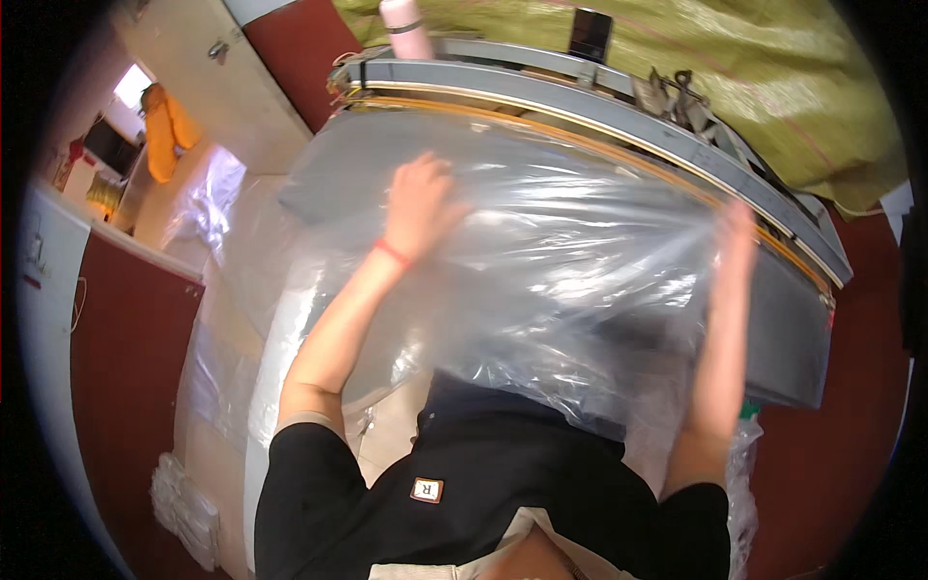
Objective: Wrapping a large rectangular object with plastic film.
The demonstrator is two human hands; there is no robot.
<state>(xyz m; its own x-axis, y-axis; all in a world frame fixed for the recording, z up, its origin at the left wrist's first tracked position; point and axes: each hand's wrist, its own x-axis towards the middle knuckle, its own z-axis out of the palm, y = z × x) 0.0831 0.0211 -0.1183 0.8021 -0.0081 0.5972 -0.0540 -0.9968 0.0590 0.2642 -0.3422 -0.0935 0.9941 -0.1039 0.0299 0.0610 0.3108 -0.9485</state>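
A wide sheet of clear plastic film [561, 242] spreads over a grey work surface [358, 145] in front of me, and its near part drapes down toward my waist. My right hand [735, 237] is at the film's right side, close to the long metal bar. Creases in the film run together toward its fingers, which look closed on the film edge. Over the left part of the film is my left hand [418, 208], a red band on its wrist. Motion smears its fingers, so I cannot tell their grip. The metal bar machine [541, 92] with an orange strip [570, 140] runs along the far side.
A pink bottle [406, 31], a dark phone [590, 35] and scissors [684, 97] are behind the bar. Yellow-green woven sheeting [773, 77] hangs beyond. More clear plastic [232, 290] lies at the left, near a door [208, 77]. Someone in orange [169, 130] is in the far room.
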